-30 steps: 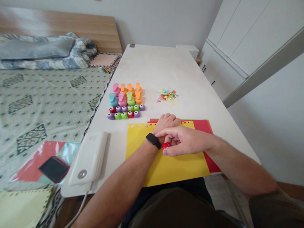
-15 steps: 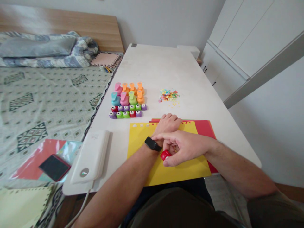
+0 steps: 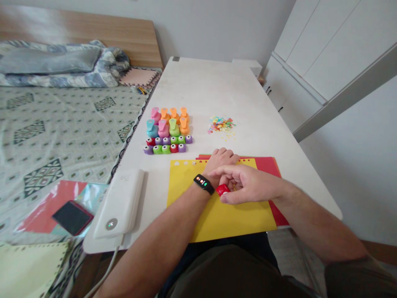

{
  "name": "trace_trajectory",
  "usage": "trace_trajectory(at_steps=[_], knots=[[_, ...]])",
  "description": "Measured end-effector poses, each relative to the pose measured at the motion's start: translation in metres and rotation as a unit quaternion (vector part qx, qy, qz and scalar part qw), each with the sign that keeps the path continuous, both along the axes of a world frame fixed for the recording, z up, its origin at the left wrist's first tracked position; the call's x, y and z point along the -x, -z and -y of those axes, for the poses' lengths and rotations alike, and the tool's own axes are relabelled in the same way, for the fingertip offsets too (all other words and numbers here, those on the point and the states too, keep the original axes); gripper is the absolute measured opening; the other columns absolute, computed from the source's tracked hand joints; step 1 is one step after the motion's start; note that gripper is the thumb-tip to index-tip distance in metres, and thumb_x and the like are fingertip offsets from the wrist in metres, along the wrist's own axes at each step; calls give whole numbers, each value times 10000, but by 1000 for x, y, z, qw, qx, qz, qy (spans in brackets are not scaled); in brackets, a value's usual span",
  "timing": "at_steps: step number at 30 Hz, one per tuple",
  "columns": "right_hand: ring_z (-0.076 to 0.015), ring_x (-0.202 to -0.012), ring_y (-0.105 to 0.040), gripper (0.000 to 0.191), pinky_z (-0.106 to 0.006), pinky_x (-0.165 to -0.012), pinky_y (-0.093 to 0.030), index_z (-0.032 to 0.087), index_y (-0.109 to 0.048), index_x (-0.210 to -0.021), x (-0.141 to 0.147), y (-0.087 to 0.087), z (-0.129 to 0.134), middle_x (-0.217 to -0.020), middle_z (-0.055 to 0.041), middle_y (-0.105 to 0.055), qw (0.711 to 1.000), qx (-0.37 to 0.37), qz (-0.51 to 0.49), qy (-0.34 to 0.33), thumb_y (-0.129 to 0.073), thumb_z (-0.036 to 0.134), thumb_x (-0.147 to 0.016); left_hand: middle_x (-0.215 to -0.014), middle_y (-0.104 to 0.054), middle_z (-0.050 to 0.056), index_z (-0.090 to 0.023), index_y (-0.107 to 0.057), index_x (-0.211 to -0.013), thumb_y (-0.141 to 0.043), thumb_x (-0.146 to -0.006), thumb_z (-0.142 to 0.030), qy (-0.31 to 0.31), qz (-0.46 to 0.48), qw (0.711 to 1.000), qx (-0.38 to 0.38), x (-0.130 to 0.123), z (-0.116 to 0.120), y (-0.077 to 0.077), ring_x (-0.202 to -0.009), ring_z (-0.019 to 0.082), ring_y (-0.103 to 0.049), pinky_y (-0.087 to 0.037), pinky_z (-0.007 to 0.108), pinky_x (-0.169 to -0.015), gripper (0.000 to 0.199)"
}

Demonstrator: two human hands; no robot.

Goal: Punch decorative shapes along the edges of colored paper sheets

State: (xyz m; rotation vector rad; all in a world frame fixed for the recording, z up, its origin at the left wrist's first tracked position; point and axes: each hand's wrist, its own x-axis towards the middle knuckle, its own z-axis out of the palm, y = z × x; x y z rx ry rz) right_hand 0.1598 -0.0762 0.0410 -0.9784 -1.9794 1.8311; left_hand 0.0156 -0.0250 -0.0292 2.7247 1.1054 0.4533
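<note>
My left hand (image 3: 221, 159) rests palm down near the far edge of the yellow paper (image 3: 182, 188), its fingers foreshortened. A black smartwatch (image 3: 204, 183) on that wrist shows a lit screen. Just to the right, my right hand (image 3: 243, 184) is closed around a small red craft punch (image 3: 222, 190), with its fingertips close to the left wrist. Red paper (image 3: 269, 167) lies under the yellow sheet, whose far edge has a row of punched holes. Beyond the hands lies a pile of colourful paper confetti (image 3: 221, 124).
Small craft punches (image 3: 166, 149) and larger lever punches (image 3: 163, 128) stand in rows at the left of the white table (image 3: 211, 91). A white device (image 3: 119, 203) with a cable sits at the near left corner. On the bed beside the table lies a phone (image 3: 72, 217).
The smartwatch screen has lit up. My right hand has moved slightly up and right with the red punch. My left wrist has turned and shifted a little right.
</note>
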Motion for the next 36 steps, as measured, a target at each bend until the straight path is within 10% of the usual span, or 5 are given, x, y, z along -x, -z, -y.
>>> trace_trajectory(at_steps=[11,26,36], knots=[[-167,-847,-627,407,-311,-777,-533,196,-677,-1159,-81,-3,-30,-1012,-69,-682,952,-118,-47,279,-801,372,-814,-983,-658,91,-205,-676,-1081,-496,-970,-159,-42,-8,998,-40,-7,7,1,-967,261,-558,-423,420,-865,216],[-77,-662,-519,619,-211,-563,-443,216,-530,-1387,-15,-4,1,-983,-18,-601,997,-71,9,-32,-776,358,-837,-985,-649,63,-217,-675,-1020,-568,-959,-297,-11,-6,1000,0,-1,1,-1,-984,246,-533,-424,391,-864,147],[-94,-651,-534,719,-217,-566,-437,183,-482,-1449,4,-7,0,-844,15,-601,994,-75,64,-51,-782,349,-818,-1022,-646,89,-194,-673,-1024,-531,-978,-252,-4,-51,999,2,-2,0,-7,-981,247,-527,-420,390,-835,160]])
